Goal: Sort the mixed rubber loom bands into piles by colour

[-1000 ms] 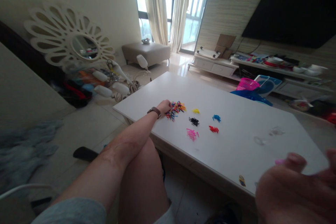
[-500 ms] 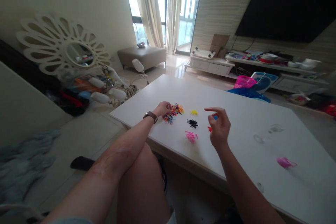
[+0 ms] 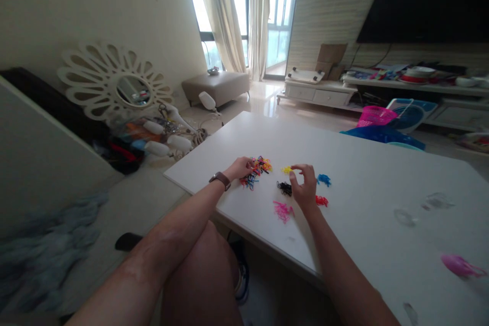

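My left hand (image 3: 241,167), with a watch on its wrist, is at the mixed pile of coloured bands (image 3: 263,164) on the white table; its fingertips touch the pile and what they pinch is too small to tell. My right hand (image 3: 304,183) hovers just right of the small yellow pile (image 3: 287,169), thumb and forefinger apart, nothing visible between them. Beside it lie a black pile (image 3: 284,188) on the left, a blue pile (image 3: 324,179) and a red pile (image 3: 321,201) on the right. A pink pile (image 3: 282,211) sits nearer the front edge.
The white table (image 3: 367,178) also bears clear plastic pieces (image 3: 437,201) and a pink-purple object (image 3: 460,265) at right. Beyond it stand a pink basket (image 3: 376,116) and a blue item. A lamp with white shades (image 3: 179,143) is on the floor at left.
My right hand has moved left toward the yellow and black piles, uncovering the blue and red ones. My left hand stays at the mixed pile. The view has shifted slightly.
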Motion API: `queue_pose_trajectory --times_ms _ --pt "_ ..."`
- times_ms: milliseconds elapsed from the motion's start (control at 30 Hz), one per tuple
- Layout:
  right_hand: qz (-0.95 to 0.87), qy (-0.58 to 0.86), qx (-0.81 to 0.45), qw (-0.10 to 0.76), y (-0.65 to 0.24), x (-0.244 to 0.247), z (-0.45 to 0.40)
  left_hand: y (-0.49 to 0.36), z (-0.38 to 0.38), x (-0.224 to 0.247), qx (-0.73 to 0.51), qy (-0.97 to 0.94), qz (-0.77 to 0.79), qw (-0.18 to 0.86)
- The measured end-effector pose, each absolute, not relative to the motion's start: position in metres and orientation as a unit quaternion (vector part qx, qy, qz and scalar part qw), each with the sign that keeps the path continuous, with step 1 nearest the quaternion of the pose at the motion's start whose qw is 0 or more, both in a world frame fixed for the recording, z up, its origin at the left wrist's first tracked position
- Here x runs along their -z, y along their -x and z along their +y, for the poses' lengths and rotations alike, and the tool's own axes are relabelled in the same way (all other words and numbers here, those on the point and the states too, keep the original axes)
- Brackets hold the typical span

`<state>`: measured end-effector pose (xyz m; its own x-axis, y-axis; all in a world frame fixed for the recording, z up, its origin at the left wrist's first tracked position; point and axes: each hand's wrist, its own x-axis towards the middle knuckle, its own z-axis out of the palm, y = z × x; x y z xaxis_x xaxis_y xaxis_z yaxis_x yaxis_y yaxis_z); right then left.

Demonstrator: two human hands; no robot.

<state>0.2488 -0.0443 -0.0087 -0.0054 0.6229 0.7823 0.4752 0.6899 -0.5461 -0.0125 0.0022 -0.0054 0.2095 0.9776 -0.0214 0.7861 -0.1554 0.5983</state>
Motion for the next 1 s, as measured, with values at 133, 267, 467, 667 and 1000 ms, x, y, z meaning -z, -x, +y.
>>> queue_pose_trajectory --times_ms 133,267,467,667,1000 --pt "-0.709 0.386 -0.074 0.586 -0.253 0.016 -0.048 0.018 0.006 -0.001 -0.228 -0.736 0.584 0.255" --pt "-0.716 0.379 -0.088 0.579 -0.251 0.018 -0.052 0.019 0.008 0.0 -0.258 -0.73 0.573 0.269" --pt "-0.721 0.39 -0.115 0.561 -0.248 0.02 -0.053 0.011 0.007 0.004 -0.288 -0.683 0.549 0.387" --pt "-0.732 0.395 -0.136 0.538 -0.248 0.024 -0.052 0.012 0.01 0.006 -0.304 -0.668 0.557 0.389" --pt "-0.739 0.399 -0.159 0.519 -0.249 0.028 -0.052 0.015 0.003 -0.003 -0.311 -0.659 0.561 0.393"
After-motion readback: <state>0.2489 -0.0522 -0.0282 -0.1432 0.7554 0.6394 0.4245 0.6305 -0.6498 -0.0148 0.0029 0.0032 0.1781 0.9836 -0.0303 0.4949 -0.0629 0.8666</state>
